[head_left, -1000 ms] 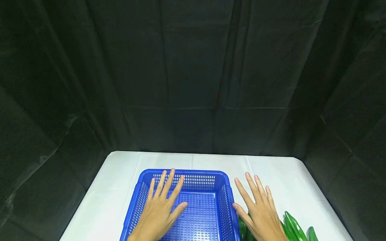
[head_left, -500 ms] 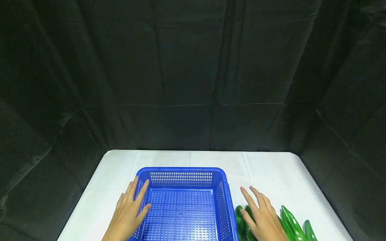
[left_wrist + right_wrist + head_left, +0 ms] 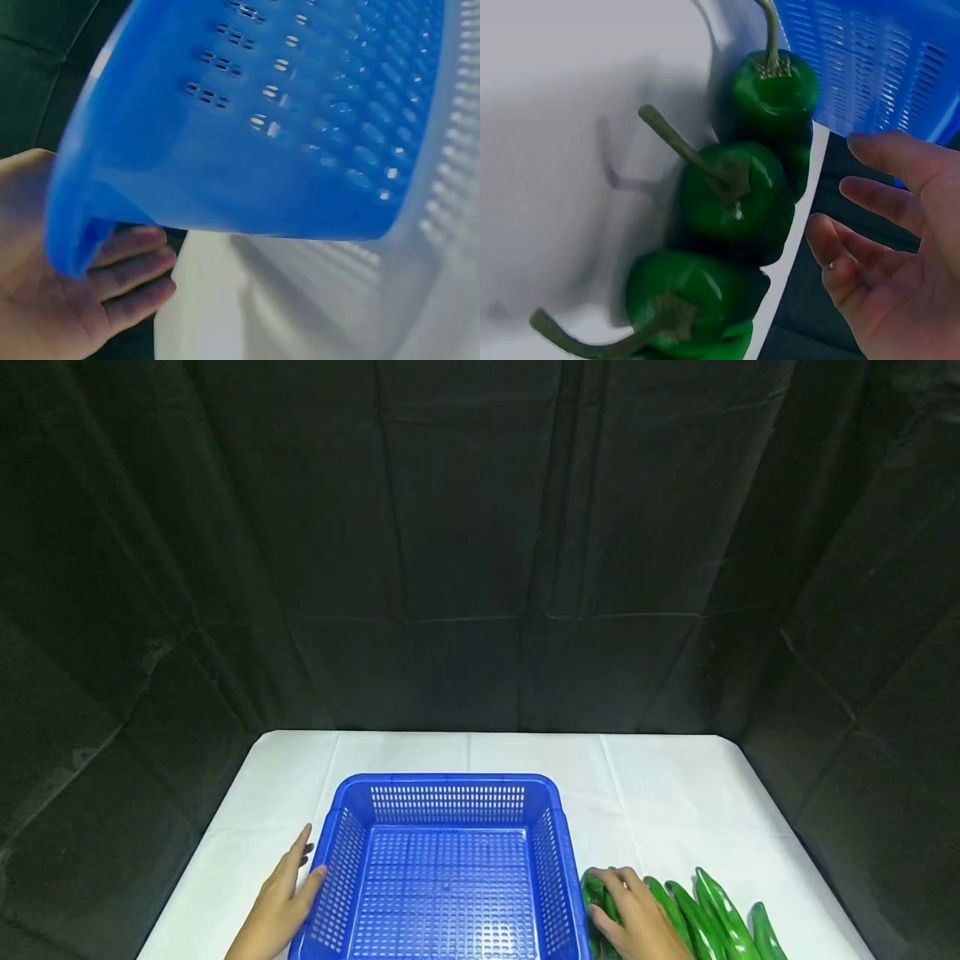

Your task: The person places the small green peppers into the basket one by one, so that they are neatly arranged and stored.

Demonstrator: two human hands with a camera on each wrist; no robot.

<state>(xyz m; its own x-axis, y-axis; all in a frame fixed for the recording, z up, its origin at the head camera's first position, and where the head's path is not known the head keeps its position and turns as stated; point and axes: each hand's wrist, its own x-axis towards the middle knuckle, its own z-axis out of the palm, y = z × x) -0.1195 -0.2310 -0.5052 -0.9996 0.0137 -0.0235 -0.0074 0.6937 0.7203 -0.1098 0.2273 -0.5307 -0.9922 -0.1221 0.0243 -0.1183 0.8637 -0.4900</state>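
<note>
Glossy green long peppers [image 3: 701, 914] with curved stems, lying side by side in a row on the white desk [image 3: 675, 802], just right of the perforated blue plastic basket [image 3: 447, 868], upright.

table [image 3: 675, 793] free beyond basket [image 3: 447, 785] and peppers [image 3: 712, 910].

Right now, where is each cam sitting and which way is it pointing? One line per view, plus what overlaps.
Head: worn high, looking forward and down at the white table and black backdrop; both hands show, left hand beside the blue basket, right hand on the green peppers.
Left wrist: close under the basket's rim; palm and fingers show.
Right wrist: low beside the peppers, stems toward the lens; open palm shows.
Shared: all three see the basket; head and right wrist share the peppers.
</note>
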